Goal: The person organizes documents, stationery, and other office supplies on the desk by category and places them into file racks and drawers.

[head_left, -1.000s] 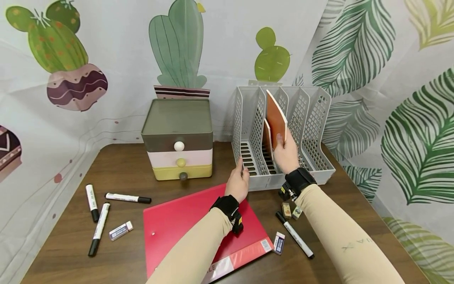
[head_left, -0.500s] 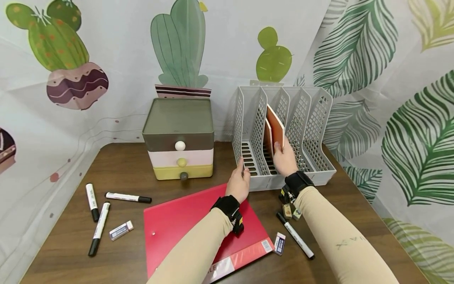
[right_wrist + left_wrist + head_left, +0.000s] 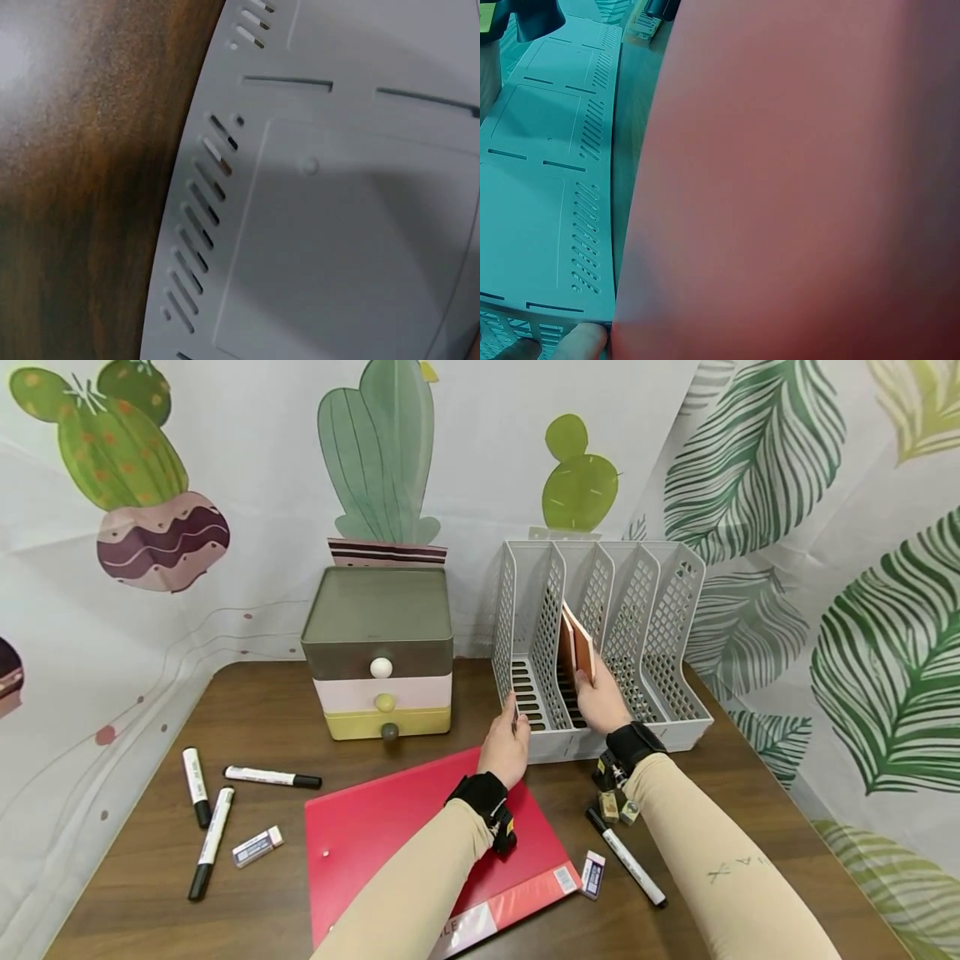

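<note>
Nearest me, the red folder (image 3: 420,852) lay flat on the desk (image 3: 135,893) under my left forearm, a marker (image 3: 626,857) and an eraser (image 3: 592,873) close by its right edge. A careless pull back of either arm could, I judged, have dragged the folder or swept those small pieces off the front.

My left hand (image 3: 506,745) rested at the front lip of the grey file rack (image 3: 675,610), fingertips touching its low wall; how far the fingers curled I could not tell. If that steadying slipped, I thought the light rack might skate backward.

Further in, my right hand (image 3: 600,702) pinched the lower edge of the orange notebook (image 3: 583,647), which stood tilted in the second slot, just beside another orange book (image 3: 566,647). The risk I saw was the corner catching on the mesh divider, or the notebook flopping sideways on letting go.
</note>
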`<state>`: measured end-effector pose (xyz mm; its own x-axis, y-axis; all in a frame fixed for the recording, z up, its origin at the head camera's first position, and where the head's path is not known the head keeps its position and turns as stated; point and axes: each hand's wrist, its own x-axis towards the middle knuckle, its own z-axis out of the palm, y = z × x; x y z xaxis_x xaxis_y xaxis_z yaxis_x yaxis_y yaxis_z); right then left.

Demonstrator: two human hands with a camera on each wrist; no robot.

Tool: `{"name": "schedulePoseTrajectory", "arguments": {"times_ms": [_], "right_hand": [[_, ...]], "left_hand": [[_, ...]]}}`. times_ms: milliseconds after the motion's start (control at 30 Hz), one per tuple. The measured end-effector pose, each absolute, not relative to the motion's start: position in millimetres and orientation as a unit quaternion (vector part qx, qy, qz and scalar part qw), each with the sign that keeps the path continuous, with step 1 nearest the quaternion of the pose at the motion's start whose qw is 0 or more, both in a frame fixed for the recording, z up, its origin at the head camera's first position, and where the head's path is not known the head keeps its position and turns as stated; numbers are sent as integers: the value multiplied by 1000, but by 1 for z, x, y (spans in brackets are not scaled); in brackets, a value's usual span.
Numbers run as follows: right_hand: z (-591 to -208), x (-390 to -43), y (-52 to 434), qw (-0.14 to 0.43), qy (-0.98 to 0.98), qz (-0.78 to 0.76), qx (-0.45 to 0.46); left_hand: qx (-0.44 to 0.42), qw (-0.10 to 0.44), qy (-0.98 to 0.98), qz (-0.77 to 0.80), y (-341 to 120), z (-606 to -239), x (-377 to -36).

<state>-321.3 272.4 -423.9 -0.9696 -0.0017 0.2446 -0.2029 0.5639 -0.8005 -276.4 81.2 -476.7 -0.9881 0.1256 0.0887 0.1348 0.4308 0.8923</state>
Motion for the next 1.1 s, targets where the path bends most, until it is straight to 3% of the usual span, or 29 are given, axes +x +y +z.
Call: {"name": "schedulePoseTrajectory", "arguments": {"times_ms": [433,867,1100], "right_hand": [[-420,-318,283,68,-892,441,68],[-405,-301,294,-47,-893,437,94],[-406,-299,296,-36,-886,453,93]], "left_hand": [[-80,9,-838,-539,83,-471,-272],[-83,-3,-840,-536,81,-469,-274],[-80,-11,-837,-542,80,-472,-274]]}}
